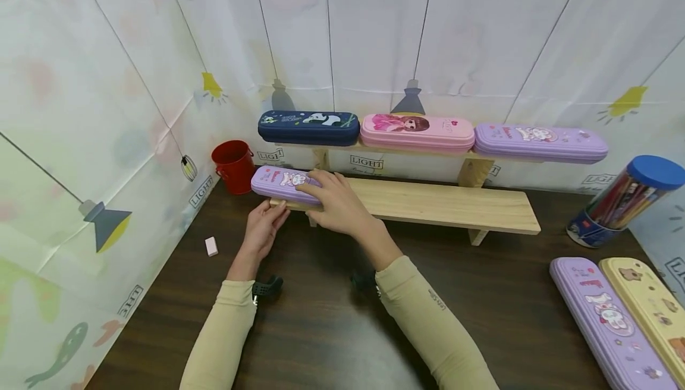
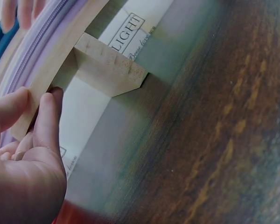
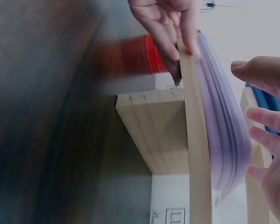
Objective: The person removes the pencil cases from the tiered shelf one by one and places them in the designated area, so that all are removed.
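A purple pencil case (image 1: 280, 183) with a cartoon print lies on the left end of the lower board of a wooden shelf (image 1: 428, 200). At that end my left hand (image 1: 260, 226) pinches the board's edge, thumb on one face and fingers beneath, as the left wrist view shows with the left hand (image 2: 32, 154). My right hand (image 1: 339, 203) is over the right part of the purple case and hides it. In the right wrist view the right hand (image 3: 273, 140) has its fingers spread beside the case's upper side, not wrapped round it; whether all fingertips touch is unclear.
On the upper board sit a navy panda case (image 1: 307, 131), a pink case (image 1: 417, 134) and another purple case (image 1: 540, 143). A red bucket (image 1: 235, 170) and eraser (image 1: 211, 246) are left. A pencil tub (image 1: 615, 205), purple case (image 1: 605, 318) and yellow case (image 1: 644, 295) are right.
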Action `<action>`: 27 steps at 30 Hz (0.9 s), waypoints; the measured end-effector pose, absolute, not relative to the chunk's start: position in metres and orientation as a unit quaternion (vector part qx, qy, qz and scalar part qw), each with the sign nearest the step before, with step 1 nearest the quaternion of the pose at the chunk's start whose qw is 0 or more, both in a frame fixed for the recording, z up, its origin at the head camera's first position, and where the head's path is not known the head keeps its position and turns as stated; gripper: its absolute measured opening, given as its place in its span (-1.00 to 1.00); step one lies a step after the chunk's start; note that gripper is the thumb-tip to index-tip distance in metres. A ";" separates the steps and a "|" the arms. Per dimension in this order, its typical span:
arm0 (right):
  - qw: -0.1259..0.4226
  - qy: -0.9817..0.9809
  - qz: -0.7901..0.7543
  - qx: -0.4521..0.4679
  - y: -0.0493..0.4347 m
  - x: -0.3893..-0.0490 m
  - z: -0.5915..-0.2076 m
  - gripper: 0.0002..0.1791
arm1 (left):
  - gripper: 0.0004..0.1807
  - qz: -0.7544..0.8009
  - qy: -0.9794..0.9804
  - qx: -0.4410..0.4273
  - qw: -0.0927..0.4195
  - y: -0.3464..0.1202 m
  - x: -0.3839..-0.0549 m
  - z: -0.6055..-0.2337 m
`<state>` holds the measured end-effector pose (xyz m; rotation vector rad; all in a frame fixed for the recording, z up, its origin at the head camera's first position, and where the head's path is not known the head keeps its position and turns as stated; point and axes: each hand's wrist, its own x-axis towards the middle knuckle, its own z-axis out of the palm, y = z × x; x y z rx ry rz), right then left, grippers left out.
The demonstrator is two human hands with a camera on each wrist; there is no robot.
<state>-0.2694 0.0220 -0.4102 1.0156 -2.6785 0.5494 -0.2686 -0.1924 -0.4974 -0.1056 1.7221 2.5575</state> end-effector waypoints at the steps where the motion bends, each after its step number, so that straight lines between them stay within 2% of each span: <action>1: 0.109 -0.912 0.183 0.349 0.019 -0.272 -0.408 -0.42 | -0.61 0.830 0.557 -0.032 0.028 -0.192 -0.269 -0.497; 8: 0.098 -0.913 0.148 0.366 0.002 -0.291 -0.398 -0.44 | -0.63 0.835 0.549 -0.026 0.028 -0.188 -0.271 -0.492; 16: 0.013 -0.934 0.144 0.326 0.001 -0.298 -0.397 -0.45 | -0.60 0.839 0.543 -0.030 0.036 -0.186 -0.270 -0.492; 27: 0.007 -0.940 0.170 0.295 0.005 -0.287 -0.399 -0.49 | -0.51 0.837 0.545 -0.042 0.032 -0.190 -0.270 -0.496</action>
